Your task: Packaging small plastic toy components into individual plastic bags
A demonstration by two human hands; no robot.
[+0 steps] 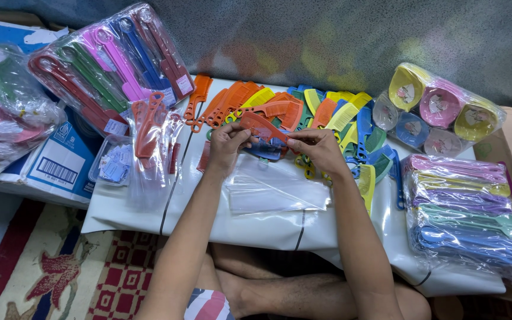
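Fingers of both hands were closed on one orange comb [263, 126], the left hand [227, 146] pinching its left part and the right hand [320, 148] its right end, just above a clear plastic sleeve [277, 188] on the white sheet [149, 213]. The grip looked light (only fingertips), so the comb could slip into the loose pile of combs [333, 121] behind. The sleeve might also slide away on the smooth sheet.

Both forearms reached up from lower centre of frame. Left hand [227, 147] and right hand [320, 149] met mid-frame, fingers pinched closed, knuckles upward.
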